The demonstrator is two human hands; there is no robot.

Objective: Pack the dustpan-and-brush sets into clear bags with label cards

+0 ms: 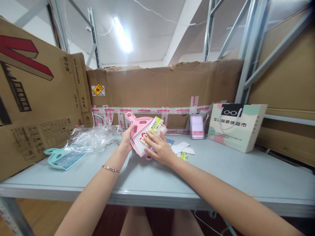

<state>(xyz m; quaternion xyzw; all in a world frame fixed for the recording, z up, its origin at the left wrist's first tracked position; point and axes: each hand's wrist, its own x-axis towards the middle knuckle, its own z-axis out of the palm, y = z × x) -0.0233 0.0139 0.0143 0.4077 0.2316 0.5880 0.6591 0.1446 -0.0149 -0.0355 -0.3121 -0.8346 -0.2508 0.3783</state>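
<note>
A pink dustpan (139,124) with a white-bristled brush (136,141) nested in it is held tilted above the table. My left hand (126,139) grips its left edge, the thumb near the handle side. Across the front lies a yellow-green printed card (157,124). My right hand (161,147) rests on this card with fingers stretched and spread, partly covering it and the bristles. A small pink ring-shaped end shows below the pan's lower edge. Part of the brush is hidden behind the card and fingers.
On the grey table (157,183), a teal dustpan with brush (52,160) and crumpled clear plastic bags (86,139) lie left. White paper slips (180,147) and another green card (183,156) lie right, before a blurred phone-like object (197,127) and a paper bag (227,131). Cartons (152,87) stand behind.
</note>
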